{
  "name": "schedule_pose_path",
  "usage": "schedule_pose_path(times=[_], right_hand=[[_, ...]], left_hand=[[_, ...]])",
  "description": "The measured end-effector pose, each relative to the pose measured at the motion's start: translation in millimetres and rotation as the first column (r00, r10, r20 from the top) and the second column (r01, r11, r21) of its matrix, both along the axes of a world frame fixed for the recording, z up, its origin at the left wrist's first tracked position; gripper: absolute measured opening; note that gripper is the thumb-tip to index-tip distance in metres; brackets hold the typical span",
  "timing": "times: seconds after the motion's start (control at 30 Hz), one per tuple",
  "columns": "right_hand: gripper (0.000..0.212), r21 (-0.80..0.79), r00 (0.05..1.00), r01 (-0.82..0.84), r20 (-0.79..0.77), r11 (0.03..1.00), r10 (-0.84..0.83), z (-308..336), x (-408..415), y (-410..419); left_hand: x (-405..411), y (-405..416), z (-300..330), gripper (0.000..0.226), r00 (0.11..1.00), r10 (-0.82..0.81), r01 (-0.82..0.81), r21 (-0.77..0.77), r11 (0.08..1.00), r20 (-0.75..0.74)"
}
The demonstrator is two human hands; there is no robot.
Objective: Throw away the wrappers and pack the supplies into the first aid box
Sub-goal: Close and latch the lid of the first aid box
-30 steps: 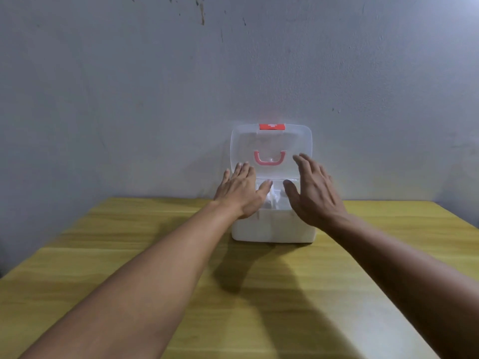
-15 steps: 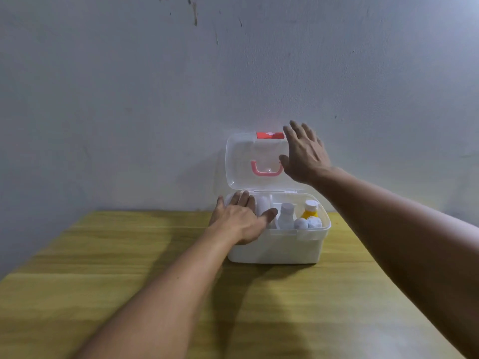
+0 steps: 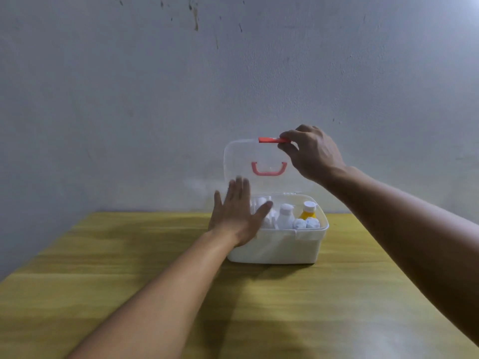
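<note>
A white first aid box (image 3: pixel 285 248) stands on the wooden table near the wall, its clear lid (image 3: pixel 241 161) raised upright with a red handle (image 3: pixel 269 169) and a red latch (image 3: pixel 269 140) on top. Inside I see a white bottle (image 3: pixel 285 216), a yellow bottle with a white cap (image 3: pixel 308 211) and white rolled bandages (image 3: pixel 305 224). My right hand (image 3: pixel 311 154) pinches the lid's top edge at the red latch. My left hand (image 3: pixel 237 216), blurred, is spread flat over the box's left side, fingers apart, holding nothing.
The yellow wooden table (image 3: pixel 233 307) stretches toward me, with its left edge (image 3: pixel 39 257) running diagonally. A grey wall (image 3: pixel 181 86) rises right behind the box.
My right hand rose from the lid's face to its top edge and closed on the latch. My left hand lifted off the box rim and spread open. The view shifted lower and closer.
</note>
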State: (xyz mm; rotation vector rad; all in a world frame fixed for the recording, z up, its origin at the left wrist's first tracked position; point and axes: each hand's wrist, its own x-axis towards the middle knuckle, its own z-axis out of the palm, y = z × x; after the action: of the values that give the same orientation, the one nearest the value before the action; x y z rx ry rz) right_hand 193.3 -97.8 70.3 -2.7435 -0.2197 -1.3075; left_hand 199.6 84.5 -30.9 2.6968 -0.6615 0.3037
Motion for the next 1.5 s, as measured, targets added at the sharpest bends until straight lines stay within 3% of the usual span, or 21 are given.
schedule_pose_path(times=[0.07,0.13,0.23,0.33,0.43,0.53,0.63,0.8,0.9,1.0,1.23,1.5], right_hand=[[0.028,-0.047,0.999,-0.049,0.008,0.998,0.049,-4.2,-21.2,-0.4],[0.028,-0.099,0.996,-0.09,-0.019,0.991,0.089,-12.4,-44.0,2.8],[0.026,-0.135,0.99,-0.13,-0.077,0.982,0.12,-31.4,-76.5,11.1],[0.024,-0.146,0.983,-0.132,-0.149,0.98,0.11,-52.0,-99.2,15.7],[0.023,-0.151,0.971,-0.107,-0.23,0.983,0.07,-73.4,-109.9,16.7],[0.02,-0.143,0.967,-0.087,-0.252,0.986,0.048,-89.5,-117.4,16.3],[0.045,-0.146,0.951,-0.074,-0.309,0.986,0.026,-91.6,-125.1,16.3],[0.061,0.006,0.955,-0.045,-0.294,0.999,0.045,-89.5,-120.1,13.1],[0.078,0.035,0.915,0.032,-0.403,0.999,-0.015,-95.8,-110.3,8.2],[0.087,0.081,0.903,0.044,-0.43,0.996,-0.005,-102.2,-105.8,7.1],[0.084,0.04,0.916,0.065,-0.4,0.997,-0.044,-104.1,-104.0,6.6],[0.089,0.001,0.898,0.055,-0.438,0.999,-0.049,-104.2,-101.1,2.0]], left_hand=[[-8.4,5.5,-4.7,0.081,0.981,0.012,0.064,-0.375,0.925,0.196],[-18.4,12.0,-2.8,0.068,0.923,0.105,0.162,-0.62,0.768,0.37],[-25.1,22.9,3.7,0.035,0.791,0.284,0.253,-0.712,0.654,0.542],[-28.8,27.9,12.9,0.033,0.824,0.279,0.241,-0.752,0.614,0.492],[-33.4,27.5,18.7,0.05,0.921,0.1,0.199,-0.673,0.712,0.377],[-32.6,27.3,20.4,0.053,0.981,-0.118,0.176,-0.437,0.882,0.157],[-36.9,25.7,15.0,0.044,0.986,-0.167,0.168,-0.275,0.947,0.026],[-44.5,25.9,12.2,0.08,0.99,-0.113,0.126,-0.176,0.976,0.084],[-44.9,24.2,7.3,0.095,0.991,-0.079,0.095,-0.153,0.984,0.112],[-43.4,22.4,3.9,0.097,0.987,-0.057,0.082,-0.163,0.983,0.152],[-42.1,21.2,3.6,0.096,0.984,-0.038,0.066,-0.158,0.985,0.172],[-39.5,26.6,9.7,0.1,0.99,-0.08,0.09,-0.086,0.992,0.113]])
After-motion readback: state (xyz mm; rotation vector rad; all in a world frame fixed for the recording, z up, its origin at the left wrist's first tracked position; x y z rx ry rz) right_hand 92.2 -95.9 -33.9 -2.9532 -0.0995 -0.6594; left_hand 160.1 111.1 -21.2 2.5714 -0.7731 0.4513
